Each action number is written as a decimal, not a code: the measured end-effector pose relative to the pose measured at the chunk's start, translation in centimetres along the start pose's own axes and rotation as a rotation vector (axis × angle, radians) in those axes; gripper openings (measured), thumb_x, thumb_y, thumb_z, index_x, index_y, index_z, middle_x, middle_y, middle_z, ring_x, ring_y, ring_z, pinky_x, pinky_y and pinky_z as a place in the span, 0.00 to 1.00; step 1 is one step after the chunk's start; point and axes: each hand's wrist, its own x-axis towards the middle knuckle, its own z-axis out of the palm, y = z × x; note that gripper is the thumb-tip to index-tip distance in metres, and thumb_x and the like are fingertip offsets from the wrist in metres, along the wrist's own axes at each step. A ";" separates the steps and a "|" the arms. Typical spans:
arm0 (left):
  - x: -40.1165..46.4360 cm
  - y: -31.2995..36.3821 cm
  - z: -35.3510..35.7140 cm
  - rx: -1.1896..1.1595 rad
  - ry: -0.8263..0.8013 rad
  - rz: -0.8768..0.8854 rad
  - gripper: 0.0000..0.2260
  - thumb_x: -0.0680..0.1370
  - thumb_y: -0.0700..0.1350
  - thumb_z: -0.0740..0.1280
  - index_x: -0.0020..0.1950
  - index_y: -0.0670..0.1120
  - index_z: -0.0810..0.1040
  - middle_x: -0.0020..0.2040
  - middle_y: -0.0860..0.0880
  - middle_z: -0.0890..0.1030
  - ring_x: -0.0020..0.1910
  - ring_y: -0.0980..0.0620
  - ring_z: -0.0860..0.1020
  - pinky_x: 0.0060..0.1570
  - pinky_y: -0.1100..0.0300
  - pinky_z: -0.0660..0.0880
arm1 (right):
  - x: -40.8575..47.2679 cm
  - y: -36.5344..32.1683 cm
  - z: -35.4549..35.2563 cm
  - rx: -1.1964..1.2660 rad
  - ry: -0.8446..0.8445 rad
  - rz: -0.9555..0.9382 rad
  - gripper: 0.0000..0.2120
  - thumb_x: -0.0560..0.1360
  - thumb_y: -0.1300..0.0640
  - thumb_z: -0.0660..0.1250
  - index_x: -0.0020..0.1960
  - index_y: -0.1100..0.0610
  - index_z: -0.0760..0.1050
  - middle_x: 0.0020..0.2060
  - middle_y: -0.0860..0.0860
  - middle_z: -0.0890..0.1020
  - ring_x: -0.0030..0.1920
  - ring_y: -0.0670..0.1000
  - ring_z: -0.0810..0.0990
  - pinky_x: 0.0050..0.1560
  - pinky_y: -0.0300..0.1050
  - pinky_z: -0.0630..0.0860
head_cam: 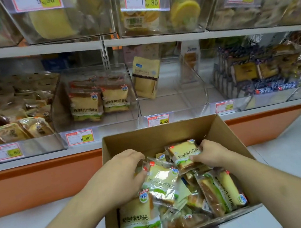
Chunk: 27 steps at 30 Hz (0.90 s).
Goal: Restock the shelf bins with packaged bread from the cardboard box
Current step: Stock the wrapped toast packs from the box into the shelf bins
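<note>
Price tags (80,137) front clear bins (92,95) behind cardboard box (149,135).

Pretty bright, even indoor light with barely any shadows. Glare smears the clear upper bins (164,6) around 12 o'clock, and the bread wrappers (162,182) catch shiny highlights. Blur is heavy at 10 and 2 o'clock, and the shelf edge (135,42) bows from wide-angle distortion.
</note>
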 end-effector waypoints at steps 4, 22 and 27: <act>0.6 0.1 -0.2 0.021 -0.053 -0.019 0.21 0.84 0.56 0.62 0.77 0.54 0.69 0.75 0.59 0.67 0.72 0.56 0.71 0.68 0.60 0.71 | 0.3 -0.5 -0.6 0.109 -0.021 0.019 0.19 0.70 0.49 0.83 0.50 0.58 0.79 0.45 0.51 0.84 0.45 0.51 0.83 0.42 0.46 0.78; 2.0 -0.1 -1.0 0.027 -0.125 -0.047 0.16 0.83 0.59 0.63 0.69 0.56 0.76 0.66 0.57 0.73 0.62 0.55 0.76 0.62 0.56 0.76 | -1.1 -2.6 -2.6 0.319 -0.147 0.083 0.20 0.68 0.70 0.81 0.55 0.59 0.77 0.43 0.57 0.86 0.39 0.57 0.85 0.39 0.49 0.82; 1.6 -0.8 -1.6 0.035 -0.134 -0.067 0.18 0.82 0.59 0.64 0.70 0.56 0.75 0.67 0.55 0.75 0.64 0.54 0.76 0.64 0.56 0.75 | -2.5 -3.5 -4.7 0.331 -0.139 0.002 0.16 0.70 0.68 0.80 0.55 0.60 0.80 0.44 0.59 0.86 0.41 0.59 0.86 0.43 0.53 0.84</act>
